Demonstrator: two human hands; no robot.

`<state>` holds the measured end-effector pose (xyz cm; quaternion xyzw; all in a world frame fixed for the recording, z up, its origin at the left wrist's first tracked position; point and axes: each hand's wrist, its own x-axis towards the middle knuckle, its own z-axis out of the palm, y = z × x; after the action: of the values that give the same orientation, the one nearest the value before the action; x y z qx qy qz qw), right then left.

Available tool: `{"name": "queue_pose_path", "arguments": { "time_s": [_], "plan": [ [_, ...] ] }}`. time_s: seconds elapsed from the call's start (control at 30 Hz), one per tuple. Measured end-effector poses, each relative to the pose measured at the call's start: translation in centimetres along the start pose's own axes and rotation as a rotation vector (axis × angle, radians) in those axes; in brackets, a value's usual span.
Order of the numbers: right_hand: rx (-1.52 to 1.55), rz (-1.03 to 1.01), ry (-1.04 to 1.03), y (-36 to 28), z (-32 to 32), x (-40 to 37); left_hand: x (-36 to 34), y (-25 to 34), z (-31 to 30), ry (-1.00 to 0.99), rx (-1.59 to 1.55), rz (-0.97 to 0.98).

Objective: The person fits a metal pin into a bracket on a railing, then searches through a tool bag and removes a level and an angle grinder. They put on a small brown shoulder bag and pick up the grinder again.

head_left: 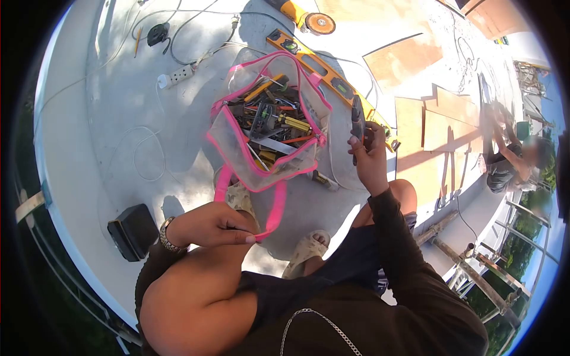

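A clear tool bag (228, 145) with pink trim stands unzipped in front of me, filled with screwdrivers and other hand tools. My left hand (217, 226) is closed on the bag's pink strap (277, 207), pinching it between thumb and fingers at my knee. To the right of the bag, my right hand (371, 155) grips a long dark hand tool (357, 118), held upright; its exact kind I cannot make out. Among the bag's contents, a yellow-handled screwdriver (295, 123) lies near the top.
A yellow spirit level (323, 71) lies behind the bag, with an angle grinder (312, 21) beyond it. A power strip (176, 77), cords and a tape measure (158, 34) are at left. A black case (133, 231) sits by my left arm. Plywood pieces (439, 127) and another person (513, 154) are right.
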<state>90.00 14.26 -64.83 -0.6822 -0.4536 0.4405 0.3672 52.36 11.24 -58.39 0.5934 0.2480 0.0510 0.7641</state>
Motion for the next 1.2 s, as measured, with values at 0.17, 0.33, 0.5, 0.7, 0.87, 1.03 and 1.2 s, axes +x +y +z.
{"name": "queue_pose_path", "arguments": {
  "time_s": [0.17, 0.33, 0.5, 0.7, 0.87, 1.03, 1.2],
  "plan": [
    [0.036, -0.283, -0.146, -6.1, 4.9, -2.6, -0.1, 0.7, 0.1, -0.006, 0.067, -0.030],
    [0.067, -0.201, -0.209, -6.8, 6.2, -3.2, -0.5, 0.5, 0.4, -0.003, 0.084, -0.058],
    [-0.082, -0.304, -0.241, -6.7, 7.4, -2.1, -0.6, 0.3, 0.5, -0.011, 0.083, -0.092],
    [-0.468, -0.225, -0.144, -3.0, 6.0, -1.5, -0.6, 0.6, 0.4, -0.003, 0.139, -0.083],
    [-1.003, 0.059, -0.226, 10.4, 5.8, -6.4, -0.1, 0.1, 0.3, -0.065, 0.095, -0.072],
    [-1.193, -0.074, -0.307, 14.6, 4.6, -6.9, 0.1, 0.5, 0.4, -0.015, 0.005, -0.046],
    [-0.875, 0.254, -0.348, 9.0, 2.6, -8.6, 0.1, 0.2, 0.0, -0.027, 0.062, -0.053]
  ]
}}
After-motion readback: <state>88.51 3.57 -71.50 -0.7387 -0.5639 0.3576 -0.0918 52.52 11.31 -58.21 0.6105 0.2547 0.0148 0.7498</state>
